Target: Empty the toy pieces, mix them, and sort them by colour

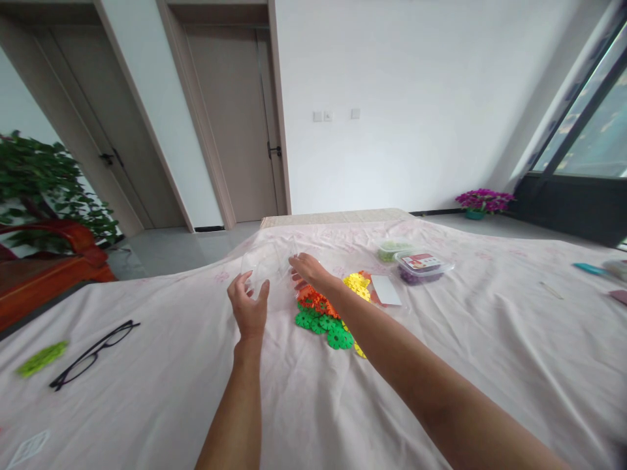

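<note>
Nearest: pale cloth [171, 411], wrinkled. Black glasses [95, 352] lie at left, beside a lime-green piece [42, 360]; both sit well apart from the hands, probably so they stay out of the way. Mid-cloth, a loose heap by colour: green discs [339, 337] nearest, orange discs [319, 302] behind, yellow discs [358, 284] toward the right, partly masked by the right forearm. Just past and left, I've got a clear plastic container [264, 262] between the hands. Left hand [249, 308]: thumb and fingers curved apart at its near side, maybe to steady it; contact unclear. Right hand [312, 271]: fingers bent near its right side; can't tell if they grip. Hands not touching each other. Farther right: lidded purple tub [422, 267], green tub [393, 250] behind, lids likely keeping pieces in.
</note>
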Motion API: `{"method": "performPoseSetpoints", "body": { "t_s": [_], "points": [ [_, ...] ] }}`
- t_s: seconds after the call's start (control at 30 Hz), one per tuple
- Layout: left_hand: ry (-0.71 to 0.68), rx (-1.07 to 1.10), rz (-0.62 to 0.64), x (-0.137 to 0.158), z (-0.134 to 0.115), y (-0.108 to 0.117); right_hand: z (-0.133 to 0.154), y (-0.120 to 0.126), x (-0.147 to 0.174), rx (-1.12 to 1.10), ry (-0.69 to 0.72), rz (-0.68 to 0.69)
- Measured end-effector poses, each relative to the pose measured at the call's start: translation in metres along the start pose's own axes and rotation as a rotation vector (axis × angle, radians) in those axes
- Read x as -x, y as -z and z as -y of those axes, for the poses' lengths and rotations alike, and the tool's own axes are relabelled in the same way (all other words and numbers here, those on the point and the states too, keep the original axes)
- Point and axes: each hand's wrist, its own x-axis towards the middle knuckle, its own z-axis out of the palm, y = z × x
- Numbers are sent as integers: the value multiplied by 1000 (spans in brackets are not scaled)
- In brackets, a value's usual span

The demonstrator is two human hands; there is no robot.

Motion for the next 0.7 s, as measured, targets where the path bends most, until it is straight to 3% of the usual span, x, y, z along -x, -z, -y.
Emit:
{"method": "performPoseSetpoints", "body": {
  "t_s": [0.17, 0.3, 0.37, 0.43, 0.5, 0.53, 0.63, 0.7],
  "points": [
    [-1, 29, 114, 0, 6, -1, 1, 2, 5, -83, -43, 83],
    [-55, -1, 136, -2, 10, 1, 4, 10, 9, 17, 13, 78],
    [-64, -18, 148, -3, 12, 3, 6, 18, 12, 142, 84, -32],
    [-64, -32, 167, -3, 14, 4, 5, 28, 15, 312, 132, -260],
    [-61, -45, 183, -3, 16, 5, -2, 37, 17, 449, 92, -454],
    [-59, -51, 184, -2, 16, 5, -7, 41, 16, 478, 38, -483],
    [-39, -71, 172, -2, 16, 4, -23, 45, 11, 361, -137, -315],
    [-17, -87, 172, -2, 14, 4, -29, 44, 6, 248, -168, -200]
  ]
}}
